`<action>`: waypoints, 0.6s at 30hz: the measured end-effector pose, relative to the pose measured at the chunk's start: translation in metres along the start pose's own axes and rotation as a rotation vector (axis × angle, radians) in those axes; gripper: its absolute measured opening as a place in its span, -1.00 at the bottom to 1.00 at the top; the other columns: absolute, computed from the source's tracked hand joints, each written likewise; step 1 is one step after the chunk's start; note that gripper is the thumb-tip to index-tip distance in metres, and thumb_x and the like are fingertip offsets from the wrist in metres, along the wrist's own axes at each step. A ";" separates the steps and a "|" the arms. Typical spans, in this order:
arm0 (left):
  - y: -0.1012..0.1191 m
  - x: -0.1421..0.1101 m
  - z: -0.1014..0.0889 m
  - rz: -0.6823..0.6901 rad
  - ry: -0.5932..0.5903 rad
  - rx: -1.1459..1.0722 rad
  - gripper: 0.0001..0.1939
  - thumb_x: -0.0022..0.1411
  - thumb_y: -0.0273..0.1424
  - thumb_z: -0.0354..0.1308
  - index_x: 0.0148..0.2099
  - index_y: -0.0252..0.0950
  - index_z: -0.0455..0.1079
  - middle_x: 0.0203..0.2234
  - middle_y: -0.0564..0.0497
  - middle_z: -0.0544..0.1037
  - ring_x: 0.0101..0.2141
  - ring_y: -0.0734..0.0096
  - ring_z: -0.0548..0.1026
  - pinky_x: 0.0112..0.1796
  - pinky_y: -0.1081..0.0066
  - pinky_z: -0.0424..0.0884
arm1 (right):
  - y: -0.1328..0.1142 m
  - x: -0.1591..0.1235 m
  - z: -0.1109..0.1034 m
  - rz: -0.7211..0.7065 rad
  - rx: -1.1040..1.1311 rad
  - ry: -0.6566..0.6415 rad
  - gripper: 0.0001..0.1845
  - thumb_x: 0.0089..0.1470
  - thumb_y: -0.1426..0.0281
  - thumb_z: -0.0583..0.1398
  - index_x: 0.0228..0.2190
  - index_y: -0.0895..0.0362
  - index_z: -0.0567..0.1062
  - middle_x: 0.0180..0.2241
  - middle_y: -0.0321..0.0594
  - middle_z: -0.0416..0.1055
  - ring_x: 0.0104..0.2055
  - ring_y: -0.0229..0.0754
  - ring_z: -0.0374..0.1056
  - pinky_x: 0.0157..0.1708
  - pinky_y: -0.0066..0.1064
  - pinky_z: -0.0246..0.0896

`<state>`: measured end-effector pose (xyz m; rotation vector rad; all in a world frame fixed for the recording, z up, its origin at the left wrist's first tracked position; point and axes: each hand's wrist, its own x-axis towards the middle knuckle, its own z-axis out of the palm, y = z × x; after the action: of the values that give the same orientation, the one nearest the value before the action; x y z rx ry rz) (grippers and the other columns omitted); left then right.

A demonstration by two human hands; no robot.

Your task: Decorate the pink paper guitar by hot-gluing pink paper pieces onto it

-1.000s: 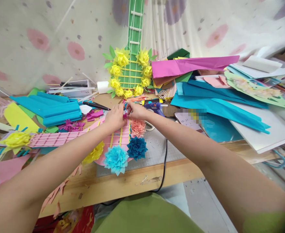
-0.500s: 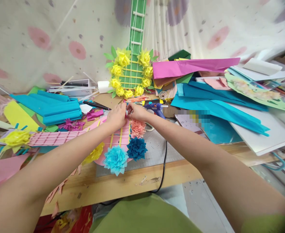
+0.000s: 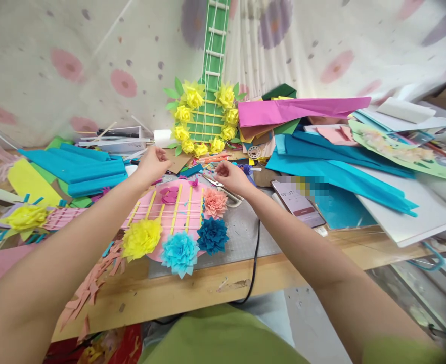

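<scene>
A pink paper guitar (image 3: 162,225) lies across the table with yellow strips and white strings. Along its body sit a yellow paper flower (image 3: 142,239), a light blue one (image 3: 180,253), a dark blue one (image 3: 212,234) and a coral one (image 3: 215,202). On the pink surface rest a magenta paper piece (image 3: 171,194) and a smaller magenta scrap (image 3: 193,183). My left hand (image 3: 152,165) hovers past the guitar's far edge, fingers loosely bent, nothing visible in them. Near the scissors (image 3: 228,191), my right hand (image 3: 231,177) is half curled with fingers apart, seemingly holding nothing.
Behind stands a green paper guitar (image 3: 213,65) ringed with yellow flowers. A blue glue gun (image 3: 250,173) lies behind my right hand, its black cable (image 3: 256,258) hanging over the edge. Blue paper (image 3: 82,169), a phone (image 3: 297,202) and more sheets (image 3: 340,167) crowd both sides.
My hands, together over the guitar's far edge before, have moved apart, left hand to the left and right hand to the right. The magenta pieces on the guitar and the scissors now show.
</scene>
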<state>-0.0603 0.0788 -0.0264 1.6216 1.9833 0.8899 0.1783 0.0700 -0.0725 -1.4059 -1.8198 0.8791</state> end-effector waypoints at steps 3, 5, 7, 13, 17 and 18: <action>-0.007 -0.001 -0.014 -0.114 -0.041 -0.169 -0.71 0.02 -0.49 0.15 -0.15 -0.28 0.26 -0.28 -0.04 0.48 -0.28 0.37 0.49 -0.31 0.40 0.43 | 0.012 -0.018 -0.008 0.006 0.010 0.051 -0.88 -0.10 0.38 0.18 -0.44 0.10 0.33 -0.46 -0.33 0.39 -0.43 -0.27 0.28 -0.37 -0.43 0.19; -0.009 -0.006 -0.020 -0.174 -0.085 -0.242 -0.75 0.04 -0.51 0.14 -0.18 -0.28 0.27 -0.36 -0.02 0.48 -0.38 0.45 0.46 -0.38 0.47 0.40 | 0.022 -0.030 -0.010 0.006 0.023 0.067 -0.89 -0.08 0.33 0.17 -0.44 0.10 0.37 -0.44 -0.30 0.42 -0.42 -0.26 0.29 -0.35 -0.41 0.21; -0.011 -0.012 -0.023 -0.220 -0.109 -0.253 -0.80 0.05 -0.53 0.12 -0.21 -0.29 0.27 -0.44 0.01 0.48 -0.46 0.50 0.43 -0.44 0.51 0.35 | 0.031 -0.042 -0.014 0.017 0.043 0.073 -0.87 -0.06 0.31 0.14 -0.44 0.10 0.42 -0.43 -0.26 0.44 -0.39 -0.22 0.32 -0.33 -0.38 0.23; -0.012 -0.026 -0.016 -0.122 -0.185 -0.053 -0.89 0.01 -0.41 0.14 -0.33 -0.29 0.39 -0.59 0.07 0.44 -0.55 0.46 0.35 -0.52 0.47 0.24 | 0.047 -0.062 -0.034 0.040 0.051 0.098 -0.74 -0.02 0.18 0.14 -0.44 0.09 0.49 -0.46 -0.23 0.46 -0.42 -0.19 0.33 -0.41 -0.37 0.20; -0.006 -0.029 -0.009 0.019 -0.224 0.013 -0.86 -0.03 -0.31 0.13 -0.49 -0.28 0.42 -0.66 0.07 0.39 -0.57 0.44 0.31 -0.52 0.45 0.20 | 0.051 -0.063 -0.044 0.045 0.099 0.128 -0.69 -0.12 0.11 0.19 -0.49 0.11 0.48 -0.51 -0.24 0.44 -0.47 -0.21 0.29 -0.44 -0.37 0.17; -0.004 -0.029 -0.009 0.019 -0.218 0.013 -0.84 -0.02 -0.31 0.10 -0.47 -0.27 0.44 -0.68 0.08 0.36 -0.58 0.44 0.29 -0.54 0.45 0.18 | 0.052 -0.063 -0.046 0.051 0.116 0.125 -0.69 -0.15 0.11 0.21 -0.51 0.11 0.48 -0.51 -0.24 0.44 -0.47 -0.22 0.28 -0.44 -0.37 0.17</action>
<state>-0.0625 0.0485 -0.0249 1.6704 1.8296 0.6760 0.2560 0.0235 -0.0971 -1.4072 -1.6212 0.8876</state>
